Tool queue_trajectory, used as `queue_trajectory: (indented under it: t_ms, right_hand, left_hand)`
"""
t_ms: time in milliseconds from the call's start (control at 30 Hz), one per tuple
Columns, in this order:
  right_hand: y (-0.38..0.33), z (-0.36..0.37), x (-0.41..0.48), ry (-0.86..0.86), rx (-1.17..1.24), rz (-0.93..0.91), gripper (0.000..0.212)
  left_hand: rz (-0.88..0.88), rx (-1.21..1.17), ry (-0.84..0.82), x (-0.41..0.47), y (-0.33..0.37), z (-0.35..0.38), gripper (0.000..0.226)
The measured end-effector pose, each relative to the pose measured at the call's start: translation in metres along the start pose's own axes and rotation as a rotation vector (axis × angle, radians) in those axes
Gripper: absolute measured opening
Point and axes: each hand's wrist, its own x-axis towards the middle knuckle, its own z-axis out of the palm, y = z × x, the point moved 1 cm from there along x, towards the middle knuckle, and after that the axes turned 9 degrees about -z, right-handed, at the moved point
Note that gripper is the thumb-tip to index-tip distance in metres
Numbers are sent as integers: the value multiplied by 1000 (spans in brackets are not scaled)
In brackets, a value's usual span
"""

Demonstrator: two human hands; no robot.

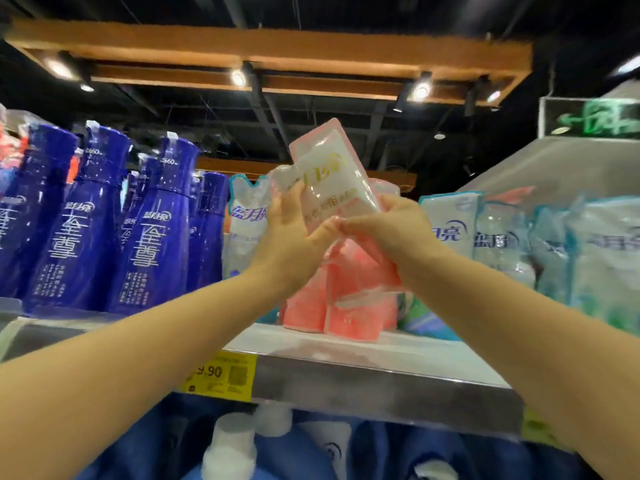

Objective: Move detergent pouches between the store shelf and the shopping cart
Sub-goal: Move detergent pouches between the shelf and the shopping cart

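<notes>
fingers point(295, 199) of the left hand point(287, 237) and right hand point(391, 226) grip a pink-and-white detergent pouch point(332, 174), held tilted above the store shelf point(381, 379). just behind it, more pink pouches point(346, 306) stand on the shelf, flanked by dark blue bottles point(145, 237) at left and pale blue pouches point(588, 244) at right.

The tall dark blue plastic bottles point(149, 237) at nine o'clock say 蓝月亮 and 至尊 in white, with 660 near the top. The pink and white soft pouch point(332, 181) in the middle shows 月亮 in gold. The white and blue soft pouches point(450, 230) at three o'clock say 蓝月亮. The yellow paper price tag point(221, 375) at seven o'clock reads 9.90. The green lit sign point(595, 121) at two o'clock shows an arrow.
</notes>
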Motion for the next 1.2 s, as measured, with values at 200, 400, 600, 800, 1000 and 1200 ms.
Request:
queue_trajectory:
  t_ms: [200, 400, 600, 800, 1000, 1200]
  right_hand:
    - [-14, -85, -58, 241, 171, -3, 24]
    - [-46, -199, -159, 437, 83, -34, 32]
    - [-77, -324, -280, 612, -148, 30, 35]
    - [-93, -425, -390, 825, -330, 124, 36]
    - [-76, -524, -477, 1081, -411, 219, 28]
    - [-45, -612, -558, 1384, -457, 316, 50]
  left_hand:
    - [3, -238, 21, -51, 76, 45, 77]
    - [-95, -600, -262, -141, 161, 125, 47]
    - [-78, -731, -466, -262, 253, 214, 45]
    - [-20, -765, -692, -369, 323, 294, 42]
    - [32, -834, -925, -465, 375, 385, 42]
    - [155, -823, -1215, -560, 415, 492, 45]
